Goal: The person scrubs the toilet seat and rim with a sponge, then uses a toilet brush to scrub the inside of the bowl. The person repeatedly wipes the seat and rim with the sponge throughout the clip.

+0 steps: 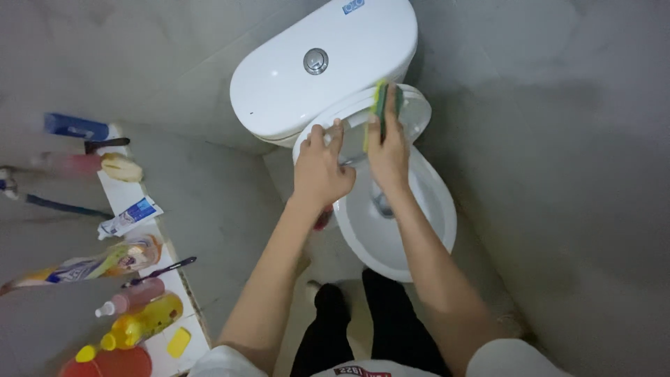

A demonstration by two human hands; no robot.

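A white toilet stands below me with its tank (307, 77) at the top and its open bowl (433, 209) beneath. My left hand (321, 164) grips the edge of the raised toilet lid (417, 110) and holds it up. My right hand (388, 143) presses a yellow and green sponge (380, 105) against the inner face of that lid. A round chrome flush button (315, 61) sits on top of the tank.
A tiled ledge (146, 230) on the left carries a blue bottle (73, 126), a toothpaste tube (129, 217), a yellow bottle (143, 321), a pink spray bottle (132, 297), a black toothbrush (159, 271) and a yellow soap piece (178, 342). Grey floor tiles (558, 209) surround the toilet.
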